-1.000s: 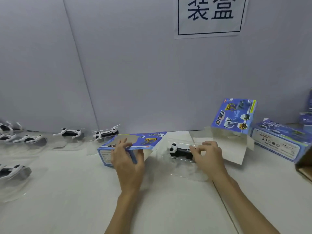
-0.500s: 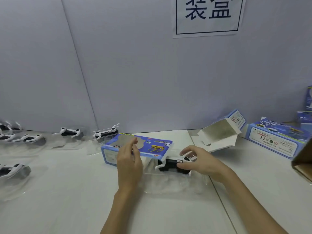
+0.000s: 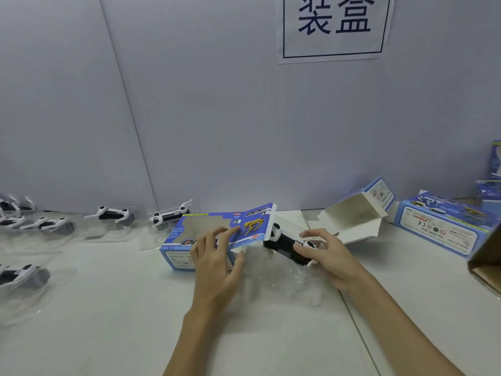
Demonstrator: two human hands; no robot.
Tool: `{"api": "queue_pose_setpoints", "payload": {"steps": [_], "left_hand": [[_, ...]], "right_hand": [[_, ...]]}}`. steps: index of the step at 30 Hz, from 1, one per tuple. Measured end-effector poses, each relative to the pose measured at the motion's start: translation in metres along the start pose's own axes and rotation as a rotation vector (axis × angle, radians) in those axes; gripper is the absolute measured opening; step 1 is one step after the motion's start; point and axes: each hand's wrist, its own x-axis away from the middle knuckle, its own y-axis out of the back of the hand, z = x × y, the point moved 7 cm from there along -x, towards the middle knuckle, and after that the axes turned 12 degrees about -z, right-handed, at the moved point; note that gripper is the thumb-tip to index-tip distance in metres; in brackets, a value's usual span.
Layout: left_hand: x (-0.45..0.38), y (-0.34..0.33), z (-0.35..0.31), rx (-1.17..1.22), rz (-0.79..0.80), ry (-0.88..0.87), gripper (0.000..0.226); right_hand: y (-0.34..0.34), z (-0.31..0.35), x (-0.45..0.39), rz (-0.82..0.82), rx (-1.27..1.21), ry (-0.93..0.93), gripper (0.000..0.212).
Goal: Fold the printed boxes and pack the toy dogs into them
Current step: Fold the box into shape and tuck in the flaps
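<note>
A blue printed box (image 3: 206,232) with a clear window lies on the white table (image 3: 122,308), its right end open. My left hand (image 3: 217,264) grips the box near that open end, fingers on top, thumb on the front. My right hand (image 3: 325,256) holds a black and white toy dog (image 3: 284,244) in a clear plastic tray (image 3: 282,278). The dog's head end is at the box's mouth.
Several more toy dogs (image 3: 113,214) in clear trays lie along the left and back. A half-folded box (image 3: 352,221) lies open behind my right hand, a closed blue box (image 3: 444,226) further right, a brown carton corner (image 3: 485,261) at the right edge.
My right hand has lifted the toy dog in its tray and swung its head end up to the box's open right end. The left hand shifted its grip on the box.
</note>
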Motion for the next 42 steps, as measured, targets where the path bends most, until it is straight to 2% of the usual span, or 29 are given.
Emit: {"api": "queue_pose_setpoints", "payload": {"steps": [8, 12, 16, 20, 27, 31, 33, 35, 37, 39, 40, 42], "left_hand": [[-0.002, 0.005, -0.015, 0.072, -0.130, 0.012, 0.047], [-0.003, 0.009, -0.018, 0.131, -0.196, 0.067, 0.046], [-0.005, 0.014, -0.024, 0.093, -0.282, 0.034, 0.037], [-0.004, 0.019, -0.026, 0.127, -0.391, 0.078, 0.029], [-0.003, 0.016, -0.030, 0.160, -0.363, 0.057, 0.030], [0.003, 0.005, -0.040, 0.091, -0.265, -0.129, 0.027], [0.013, -0.009, -0.056, 0.083, -0.174, -0.260, 0.024], [0.022, -0.019, -0.070, 0.116, -0.132, -0.293, 0.023], [0.027, -0.022, -0.080, 0.155, -0.137, -0.256, 0.024], [0.025, -0.018, -0.080, 0.161, -0.183, -0.189, 0.023], [0.022, -0.015, -0.076, 0.171, -0.210, -0.136, 0.023], [0.016, -0.006, -0.066, 0.216, -0.247, -0.032, 0.024]], "right_hand": [[-0.016, -0.002, 0.012, 0.091, -0.101, -0.046, 0.041], [-0.023, 0.004, 0.017, 0.069, 0.005, 0.058, 0.032], [-0.025, 0.007, 0.020, 0.041, 0.085, 0.132, 0.033], [-0.027, 0.007, 0.022, 0.028, 0.130, 0.148, 0.036], [-0.027, 0.005, 0.020, -0.002, 0.280, 0.167, 0.040], [-0.028, 0.005, 0.020, -0.009, 0.341, 0.193, 0.044], [-0.034, 0.005, 0.023, 0.011, 0.209, 0.157, 0.041], [-0.047, 0.001, 0.029, 0.093, -0.203, -0.006, 0.022], [-0.053, -0.003, 0.033, 0.125, -0.534, -0.148, 0.023], [-0.055, -0.004, 0.032, 0.148, -0.537, -0.140, 0.026], [-0.059, -0.003, 0.034, 0.171, -0.456, -0.112, 0.026], [-0.061, -0.001, 0.033, 0.158, -0.152, 0.017, 0.038]]}}
